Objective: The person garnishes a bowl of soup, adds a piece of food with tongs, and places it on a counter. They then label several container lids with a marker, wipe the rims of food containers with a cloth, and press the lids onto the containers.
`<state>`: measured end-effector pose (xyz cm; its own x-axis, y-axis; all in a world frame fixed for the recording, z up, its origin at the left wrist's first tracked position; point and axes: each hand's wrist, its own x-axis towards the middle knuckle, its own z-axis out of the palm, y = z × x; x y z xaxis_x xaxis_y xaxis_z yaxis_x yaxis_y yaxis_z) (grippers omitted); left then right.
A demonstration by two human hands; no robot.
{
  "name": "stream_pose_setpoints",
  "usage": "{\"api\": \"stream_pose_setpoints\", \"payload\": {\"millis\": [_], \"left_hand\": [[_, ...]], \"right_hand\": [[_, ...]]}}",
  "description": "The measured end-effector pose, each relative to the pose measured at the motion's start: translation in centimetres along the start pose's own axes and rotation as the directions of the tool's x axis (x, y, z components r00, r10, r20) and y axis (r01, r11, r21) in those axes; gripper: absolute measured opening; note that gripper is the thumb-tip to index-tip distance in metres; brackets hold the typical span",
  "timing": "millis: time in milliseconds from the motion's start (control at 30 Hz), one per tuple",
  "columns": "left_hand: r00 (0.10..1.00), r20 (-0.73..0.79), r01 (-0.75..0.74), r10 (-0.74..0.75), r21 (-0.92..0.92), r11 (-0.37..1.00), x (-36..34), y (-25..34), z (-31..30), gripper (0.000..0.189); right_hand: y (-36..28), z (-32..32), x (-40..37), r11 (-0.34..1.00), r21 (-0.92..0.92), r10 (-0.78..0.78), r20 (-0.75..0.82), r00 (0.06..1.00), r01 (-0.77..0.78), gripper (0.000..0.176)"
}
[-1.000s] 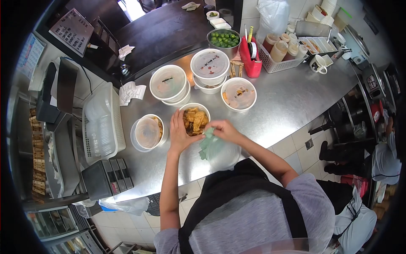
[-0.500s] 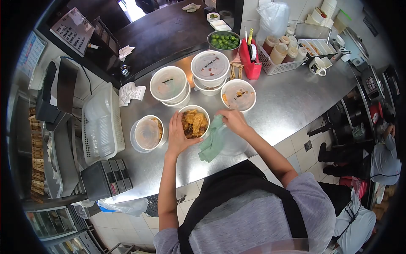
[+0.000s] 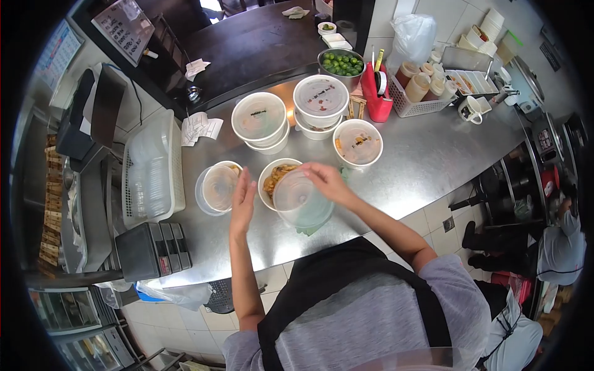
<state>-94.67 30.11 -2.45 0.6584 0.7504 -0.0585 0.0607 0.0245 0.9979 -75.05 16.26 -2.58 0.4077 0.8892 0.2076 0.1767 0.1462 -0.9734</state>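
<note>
In my right hand [image 3: 327,183] is a clear round plastic lid [image 3: 303,201], pinched by its upper right edge and tilted over part of a white bowl [image 3: 262,193]. Brown saucy food [image 3: 275,178] shows in the uncovered left part of that bowl. My left hand [image 3: 243,201] holds nothing; its fingers are stretched upward, just left of the bowl. Beside it, another white bowl [image 3: 238,166] has a clear lid [image 3: 219,188] lying off-centre over it. A green cloth [image 3: 307,230] lies on the counter, partly hidden under the lid I hold.
Lidded tubs [image 3: 258,116] stand stacked behind the bowls, with a single lidded tub [image 3: 357,142] at their right. Farther back are a metal bowl of green citrus [image 3: 341,63], a red holder [image 3: 376,96] and a basket of bottles [image 3: 421,106]. A white basket of lids [image 3: 176,179] stands left.
My right hand has let go of the green cloth and now holds the clear lid over the food bowl. My left hand has moved off the bowl's rim to the left.
</note>
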Motion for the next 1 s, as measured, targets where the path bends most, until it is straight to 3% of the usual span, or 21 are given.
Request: {"api": "stream_pose_setpoints", "payload": {"millis": [67, 100, 267, 500, 600, 700, 800, 900, 1000], "left_hand": [[0.983, -0.117, 0.133, -0.139, -0.055, 0.99, -0.6, -1.5, 1.1, 0.051], [0.98, -0.172, 0.096, -0.1, -0.033, 0.995, -0.8, -2.1, 2.0, 0.047], [0.922, -0.369, -0.095, 0.114, 0.069, 0.993, 0.0, -3.2, 5.1, 0.033], [0.806, -0.429, -0.141, 0.407, 0.529, 0.837, 0.3, -2.5, 6.5, 0.027], [0.727, -0.424, -0.171, 0.539, 0.65, 0.741, 1.2, -3.2, 6.5, 0.026], [0.848, -0.473, -0.054, 0.241, 0.375, 0.926, 1.5, -2.7, 5.9, 0.026], [0.902, -0.425, 0.0, 0.082, 0.19, 0.982, 2.1, -3.5, 5.0, 0.026], [0.919, -0.394, 0.029, -0.01, 0.041, 0.999, 2.7, -4.7, 4.6, 0.022], [0.93, -0.367, -0.023, 0.025, 0.01, 1.0, 3.3, -5.1, 4.6, 0.02]], "right_hand": [[0.8, 1.2, 0.4, 0.962, -0.265, -0.094, -0.071, 0.993, 0.072, 0.015], [1.0, 1.6, 0.6, 0.914, -0.393, -0.148, -0.098, 0.984, 0.098, 0.014], [1.2, 3.1, 3.1, 0.817, -0.564, -0.257, -0.166, 0.952, 0.122, 0.015], [1.6, 3.9, 3.2, 0.671, -0.726, -0.376, -0.161, 0.912, 0.149, 0.014], [2.0, 3.8, 3.5, 0.691, -0.713, -0.395, -0.236, 0.888, 0.118, 0.016], [4.7, 3.2, 4.3, 0.911, -0.411, -0.169, -0.299, 0.939, 0.033, 0.017], [5.8, 1.7, 4.8, 0.973, -0.058, 0.215, -0.11, 0.97, -0.222, 0.023], [5.6, 1.2, 4.9, 0.958, 0.074, 0.282, -0.042, 0.959, -0.278, 0.029], [5.8, 1.1, 5.1, 0.953, 0.107, 0.286, -0.016, 0.958, -0.283, 0.028]]}}
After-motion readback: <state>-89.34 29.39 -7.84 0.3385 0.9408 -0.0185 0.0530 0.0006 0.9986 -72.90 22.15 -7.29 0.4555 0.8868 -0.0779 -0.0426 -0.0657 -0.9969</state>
